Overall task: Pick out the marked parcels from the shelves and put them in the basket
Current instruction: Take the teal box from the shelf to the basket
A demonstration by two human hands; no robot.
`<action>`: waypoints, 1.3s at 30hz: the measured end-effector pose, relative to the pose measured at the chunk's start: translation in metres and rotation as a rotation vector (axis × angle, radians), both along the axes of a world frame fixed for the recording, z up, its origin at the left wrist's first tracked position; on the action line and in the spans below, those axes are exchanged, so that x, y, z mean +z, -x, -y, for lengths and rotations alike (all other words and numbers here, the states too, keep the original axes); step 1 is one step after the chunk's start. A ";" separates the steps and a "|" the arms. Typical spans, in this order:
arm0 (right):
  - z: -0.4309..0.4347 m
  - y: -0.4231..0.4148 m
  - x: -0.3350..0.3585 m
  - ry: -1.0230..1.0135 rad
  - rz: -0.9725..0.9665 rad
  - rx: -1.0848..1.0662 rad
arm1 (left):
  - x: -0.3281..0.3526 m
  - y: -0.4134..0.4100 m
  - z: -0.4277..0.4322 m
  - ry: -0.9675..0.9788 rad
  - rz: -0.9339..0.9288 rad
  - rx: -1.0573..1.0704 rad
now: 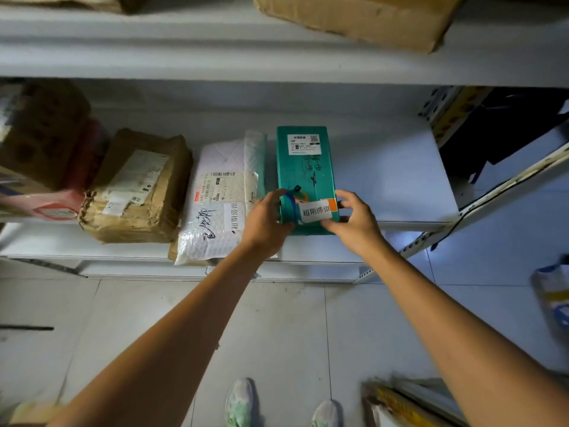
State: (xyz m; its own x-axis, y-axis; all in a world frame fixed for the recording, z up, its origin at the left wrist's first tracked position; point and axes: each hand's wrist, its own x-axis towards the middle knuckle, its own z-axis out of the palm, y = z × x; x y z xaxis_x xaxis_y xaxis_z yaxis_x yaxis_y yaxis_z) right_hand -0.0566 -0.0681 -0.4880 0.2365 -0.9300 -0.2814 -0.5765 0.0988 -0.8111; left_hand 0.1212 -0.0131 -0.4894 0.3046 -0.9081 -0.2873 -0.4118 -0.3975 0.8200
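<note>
Down at the bottom we see our two shoes (240, 402) on the pale tiled floor (277, 328). Our bare arms reach out from there to the low shelf (394, 167).

Our left hand (266, 221) holds the left near corner of a green box (304, 174). Its fingers curl round the edge. Our right hand (354, 221) holds the right near corner, with the thumb on top by the tag and the fingers round the side. So both hands grip the green box together. The box lies flat on the shelf, with its near end at the front edge. It has a white label (304, 144) at the far end and a white tag with an orange end (317, 210) at the near end, between our hands.

Just left of the green box lies a white bubble bag (215, 211). It has a white tag too, and it sticks out over the shelf edge. Left of that sits a crumpled brown paper parcel (138, 186). More boxes, brown and pink, are blurry at the far left.

On the shelf above sits a big brown box (363, 16).

At the bottom right we see a blurry yellow and white thing, but we cannot tell what it is.
</note>
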 end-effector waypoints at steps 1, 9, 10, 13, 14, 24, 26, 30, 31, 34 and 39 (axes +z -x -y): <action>-0.001 0.004 0.001 0.004 0.009 -0.007 | 0.000 0.003 0.001 0.012 0.008 -0.008; -0.015 0.026 0.036 0.038 0.020 -0.025 | 0.028 0.022 -0.004 -0.015 -0.098 -0.039; -0.016 0.027 0.042 0.046 0.016 -0.023 | 0.034 0.024 -0.005 -0.028 -0.136 -0.032; -0.026 0.030 0.062 0.060 0.007 -0.041 | 0.053 0.024 -0.009 -0.034 -0.253 -0.024; -0.029 0.030 0.067 0.063 0.007 -0.049 | 0.057 0.024 -0.010 -0.023 -0.271 -0.030; -0.114 0.020 0.098 0.103 0.047 -0.316 | 0.087 0.008 -0.046 -0.026 -0.292 -0.270; -0.138 0.018 0.109 0.135 0.050 -0.399 | 0.102 0.007 -0.057 -0.012 -0.292 -0.344; -0.194 0.022 0.134 0.178 0.041 -0.551 | 0.122 0.018 -0.084 -0.030 -0.290 -0.476; -0.211 0.026 0.140 0.181 0.032 -0.576 | 0.126 0.024 -0.093 -0.031 -0.284 -0.518; -0.257 0.038 0.154 0.184 0.039 -0.658 | 0.136 0.042 -0.121 -0.003 -0.254 -0.653; -0.324 0.063 0.157 0.201 0.017 -0.797 | 0.151 0.071 -0.166 0.044 -0.223 -0.812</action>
